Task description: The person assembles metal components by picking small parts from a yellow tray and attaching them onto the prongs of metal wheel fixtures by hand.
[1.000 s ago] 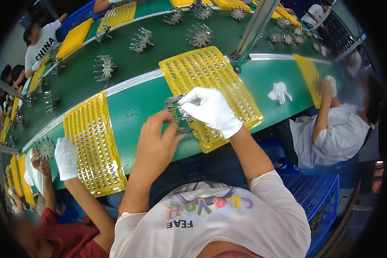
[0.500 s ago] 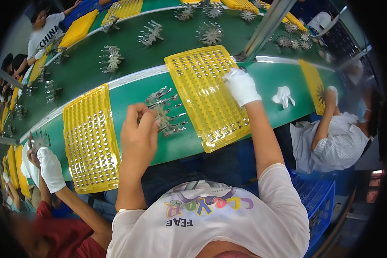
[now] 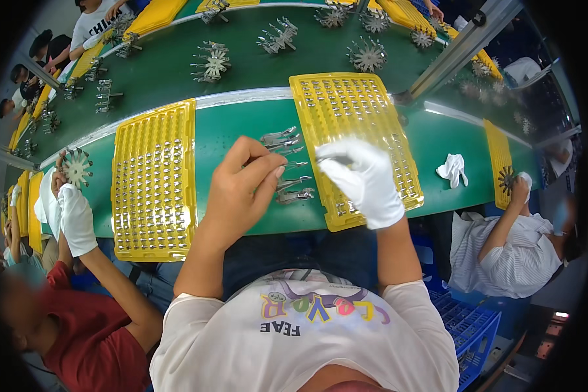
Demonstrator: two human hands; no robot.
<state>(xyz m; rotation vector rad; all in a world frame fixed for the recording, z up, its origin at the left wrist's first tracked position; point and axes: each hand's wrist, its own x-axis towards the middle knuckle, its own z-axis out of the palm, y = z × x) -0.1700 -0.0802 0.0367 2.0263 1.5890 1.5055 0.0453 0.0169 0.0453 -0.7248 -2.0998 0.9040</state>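
My left hand (image 3: 247, 186), bare, is closed with thumb and fingertips pinched at the near-left side of a metal clip rack (image 3: 297, 180). Its silvery clips stick out to the right of my fingers, while its hub is hidden behind the hand. My right hand (image 3: 367, 183), in a white glove, hovers over a yellow tray (image 3: 330, 208) with its fingers bent together toward the rack. What those fingertips hold, if anything, is too small and blurred to make out. Rows of small shiny metal pieces (image 3: 346, 88) lie in the tray's pockets.
Left of me lies another yellow tray (image 3: 153, 255) of metal pieces. A white glove (image 3: 452, 170) rests on the green bench at right. Beyond a metal rail, a dark green belt (image 3: 242, 68) carries several star-shaped racks (image 3: 367, 55). Co-workers sit on both sides; a metal post (image 3: 464, 49) stands far right.
My right hand has come from the tray's far right edge, leftward and nearer, toward my left hand. My left hand stays at the rack, its fingers now farther over it. The whole view has shifted.
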